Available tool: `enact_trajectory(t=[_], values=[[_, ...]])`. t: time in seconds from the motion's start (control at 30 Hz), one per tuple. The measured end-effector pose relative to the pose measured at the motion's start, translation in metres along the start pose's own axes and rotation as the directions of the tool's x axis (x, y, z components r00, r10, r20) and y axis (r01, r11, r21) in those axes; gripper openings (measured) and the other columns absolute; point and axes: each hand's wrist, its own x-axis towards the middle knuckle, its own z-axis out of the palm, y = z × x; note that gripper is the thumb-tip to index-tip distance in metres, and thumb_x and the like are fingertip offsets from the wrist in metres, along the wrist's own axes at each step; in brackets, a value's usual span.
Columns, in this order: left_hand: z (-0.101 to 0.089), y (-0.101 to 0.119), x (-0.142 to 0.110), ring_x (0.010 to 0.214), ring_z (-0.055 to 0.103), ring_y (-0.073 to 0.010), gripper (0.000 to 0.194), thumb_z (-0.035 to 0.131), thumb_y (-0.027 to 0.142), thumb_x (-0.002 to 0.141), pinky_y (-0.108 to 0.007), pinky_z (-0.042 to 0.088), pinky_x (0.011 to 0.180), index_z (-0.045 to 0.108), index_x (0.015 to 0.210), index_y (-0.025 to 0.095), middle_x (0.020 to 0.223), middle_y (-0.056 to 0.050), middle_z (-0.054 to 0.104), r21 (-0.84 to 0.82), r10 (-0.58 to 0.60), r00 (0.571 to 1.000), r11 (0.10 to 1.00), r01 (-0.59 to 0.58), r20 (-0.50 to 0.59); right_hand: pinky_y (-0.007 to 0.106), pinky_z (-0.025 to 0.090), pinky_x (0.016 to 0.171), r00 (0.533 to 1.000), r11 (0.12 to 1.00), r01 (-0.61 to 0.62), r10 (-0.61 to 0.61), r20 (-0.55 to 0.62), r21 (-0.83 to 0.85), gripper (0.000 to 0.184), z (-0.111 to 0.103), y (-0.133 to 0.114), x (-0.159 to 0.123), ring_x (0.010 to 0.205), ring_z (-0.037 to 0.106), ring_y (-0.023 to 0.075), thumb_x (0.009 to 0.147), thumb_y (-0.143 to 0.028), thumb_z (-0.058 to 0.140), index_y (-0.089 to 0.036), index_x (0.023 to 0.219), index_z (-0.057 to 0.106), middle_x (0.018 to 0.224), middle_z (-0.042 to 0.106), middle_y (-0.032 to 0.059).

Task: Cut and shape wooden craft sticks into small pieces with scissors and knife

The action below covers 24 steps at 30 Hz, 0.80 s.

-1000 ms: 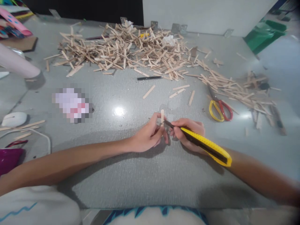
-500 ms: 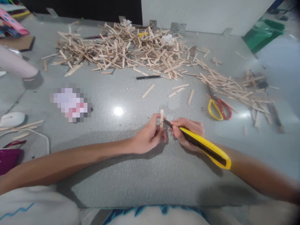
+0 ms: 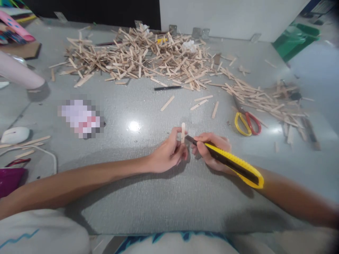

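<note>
Between the fingers of my left hand [image 3: 169, 151] a short wooden craft stick [image 3: 183, 131] stands upright, its rounded tip pointing away from me. My right hand [image 3: 213, 150] is closed around a yellow and black utility knife [image 3: 234, 165]. The knife's dark blade points left, close beside the stick's right edge; whether it touches the wood I cannot tell. Several loose craft sticks lie beyond my hands, one of them a slanted stick [image 3: 167, 103].
A big heap of craft sticks [image 3: 127, 58] spreads along the back. Red and yellow scissors [image 3: 247, 123] lie to the right, a black pen [image 3: 168, 88] before the heap. At left are a white mouse [image 3: 16, 134], a blurred-out item [image 3: 81, 118] and a pale roll [image 3: 22, 72].
The knife and its blade have shifted very slightly to the right relative to the stick. My left hand keeps the stick in almost the same place.
</note>
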Motion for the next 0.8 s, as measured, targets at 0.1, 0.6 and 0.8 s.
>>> enact_trajectory(t=[0.1, 0.6, 0.8], values=[[-0.001, 0.000, 0.001, 0.051, 0.053, -0.0064, 0.016, 0.036, 0.032, 0.117, -0.016, 0.044, 0.049, 0.028, 0.129, 0.026, 0.080, 0.006, 0.061, -0.022, -0.004, 1.000, 1.000, 0.004, -0.001, 0.024, 0.060, 0.056, 1.000, 1.000, 0.001, -0.001, 0.000, 0.018, 0.006, 0.000, 0.001, 0.000, 0.059, 0.074, 0.0143, 0.106, -0.022, 0.064, -0.024, 0.107, 0.070, 0.073, 0.076, -0.0013], [0.001, -0.002, 0.001, 0.053, 0.052, -0.0067, 0.017, 0.037, 0.028, 0.116, -0.018, 0.045, 0.052, 0.028, 0.130, 0.026, 0.082, 0.005, 0.063, 0.023, 0.032, 0.999, 0.999, -0.032, -0.007, 0.025, 0.055, 0.051, 0.997, 0.995, 0.077, -0.077, 0.004, -0.063, 0.008, 0.004, 0.009, -0.001, 0.054, 0.068, 0.0135, 0.104, -0.019, 0.064, -0.024, 0.108, 0.070, 0.074, 0.074, -0.0010], [0.006, -0.006, -0.001, 0.052, 0.053, -0.0080, 0.023, 0.040, 0.027, 0.114, -0.020, 0.044, 0.054, 0.027, 0.134, 0.026, 0.076, 0.008, 0.058, 0.072, 0.042, 0.997, 0.997, -0.037, -0.061, 0.025, 0.057, 0.052, 0.980, 0.969, 0.193, -0.197, -0.011, -0.154, 0.016, 0.011, 0.006, -0.002, 0.058, 0.067, 0.0139, 0.103, -0.011, 0.060, -0.024, 0.108, 0.066, 0.076, 0.071, -0.0007]])
